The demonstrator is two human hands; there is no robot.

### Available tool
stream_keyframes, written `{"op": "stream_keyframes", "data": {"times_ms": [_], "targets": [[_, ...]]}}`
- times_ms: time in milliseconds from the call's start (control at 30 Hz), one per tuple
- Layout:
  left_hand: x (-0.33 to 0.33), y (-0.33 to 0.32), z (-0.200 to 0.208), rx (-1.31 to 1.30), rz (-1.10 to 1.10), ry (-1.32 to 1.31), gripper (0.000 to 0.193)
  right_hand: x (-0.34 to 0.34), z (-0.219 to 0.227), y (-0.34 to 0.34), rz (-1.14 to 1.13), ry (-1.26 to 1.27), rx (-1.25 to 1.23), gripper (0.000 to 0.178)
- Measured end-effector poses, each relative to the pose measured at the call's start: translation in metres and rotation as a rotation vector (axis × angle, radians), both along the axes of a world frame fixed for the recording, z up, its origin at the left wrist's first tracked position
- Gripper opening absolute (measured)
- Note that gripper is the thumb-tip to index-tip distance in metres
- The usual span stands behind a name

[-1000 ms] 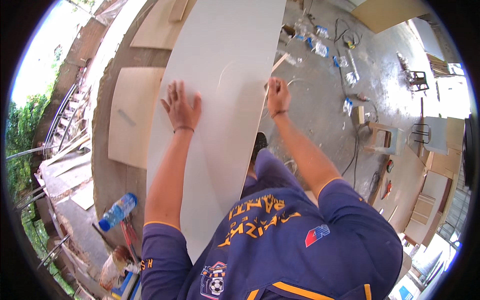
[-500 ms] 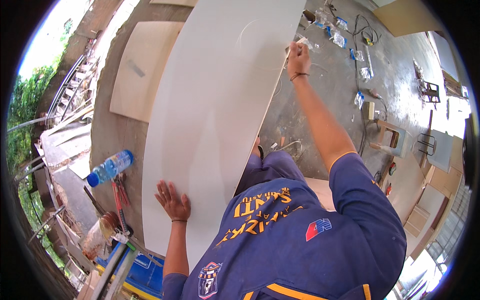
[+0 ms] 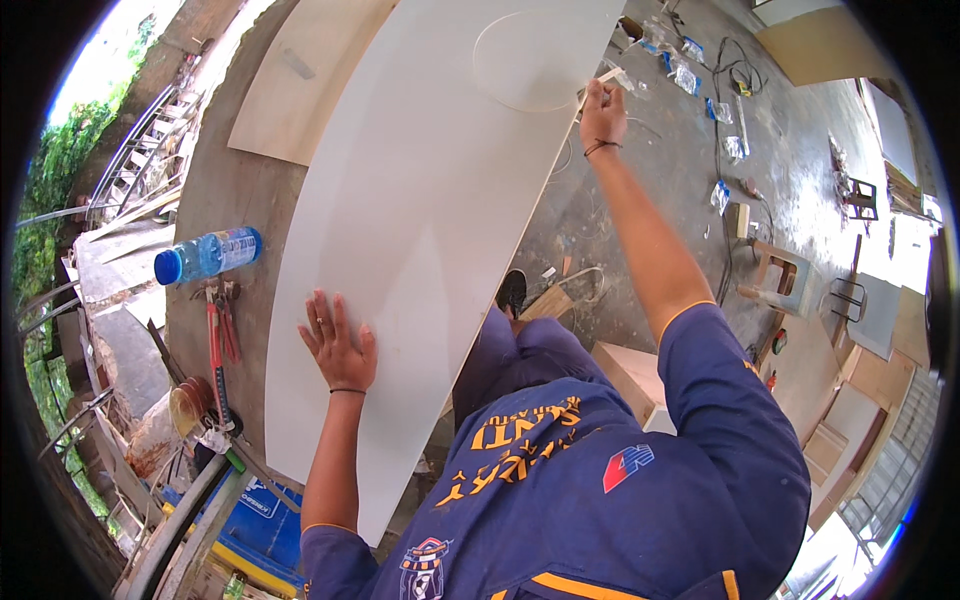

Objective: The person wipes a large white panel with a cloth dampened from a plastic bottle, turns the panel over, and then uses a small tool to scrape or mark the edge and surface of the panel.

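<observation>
A long, pale grey panel (image 3: 400, 260) lies in front of me. My left hand (image 3: 342, 345) rests flat on its surface near the left edge, fingers spread. At the panel's right edge, farther from me, my right hand (image 3: 603, 115) is closed around a small tool with a pale, flat end (image 3: 610, 75). Its working part is hidden by the fingers and the panel's edge. A thin whitish strand (image 3: 474, 62) curls in a wide loop over the panel beside that hand.
Left of the panel are a blue-capped water bottle (image 3: 208, 256), red-handled pliers (image 3: 218, 340) and a wooden board (image 3: 300, 85). On the concrete floor at right lie blue-and-clear plastic packets (image 3: 685, 76), black cable (image 3: 716, 150) and a stool (image 3: 778, 275). A blue container (image 3: 262, 530) stands lower left.
The strand has grown from a short arc into a fuller loop. My left hand, the bottle and the board appear higher in the picture as the view shifts. My right hand stays at the edge.
</observation>
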State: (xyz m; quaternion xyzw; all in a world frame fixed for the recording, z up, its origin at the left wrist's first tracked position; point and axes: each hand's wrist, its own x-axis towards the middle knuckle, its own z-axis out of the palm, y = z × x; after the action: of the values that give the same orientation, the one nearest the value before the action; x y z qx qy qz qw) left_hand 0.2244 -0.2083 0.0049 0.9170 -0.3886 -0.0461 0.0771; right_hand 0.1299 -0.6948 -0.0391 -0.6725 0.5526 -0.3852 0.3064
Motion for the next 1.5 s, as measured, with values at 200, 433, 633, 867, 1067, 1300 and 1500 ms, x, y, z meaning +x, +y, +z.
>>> {"op": "stream_keyframes", "data": {"times_ms": [200, 433, 633, 867, 1067, 1300, 1500], "targets": [[0.000, 0.000, -0.002, 0.003, 0.003, -0.018, 0.061, -0.013, -0.003, 0.049, 0.006, -0.076, 0.044, 0.028], [0.000, 0.001, -0.005, -0.006, 0.012, -0.002, 0.060, -0.030, 0.000, 0.125, 0.036, -0.153, 0.120, 0.026], [-0.002, 0.003, -0.009, -0.042, -0.008, -0.037, 0.059, -0.045, -0.004, 0.197, 0.035, -0.169, 0.103, 0.025], [-0.003, 0.000, -0.013, -0.023, 0.009, -0.082, 0.058, -0.076, -0.016, 0.310, 0.041, -0.163, 0.114, 0.027], [-0.003, 0.002, -0.015, -0.040, 0.023, -0.092, 0.057, -0.098, -0.011, 0.408, 0.075, -0.189, 0.090, 0.027], [0.005, 0.006, -0.014, -0.171, -0.051, -0.004, 0.052, -0.103, 0.005, 0.440, 0.115, -0.161, 0.160, 0.024], [-0.022, 0.155, 0.000, -0.262, -0.467, 0.117, 0.044, -0.106, 0.007, 0.441, 0.059, -0.044, 0.114, 0.023]]}}
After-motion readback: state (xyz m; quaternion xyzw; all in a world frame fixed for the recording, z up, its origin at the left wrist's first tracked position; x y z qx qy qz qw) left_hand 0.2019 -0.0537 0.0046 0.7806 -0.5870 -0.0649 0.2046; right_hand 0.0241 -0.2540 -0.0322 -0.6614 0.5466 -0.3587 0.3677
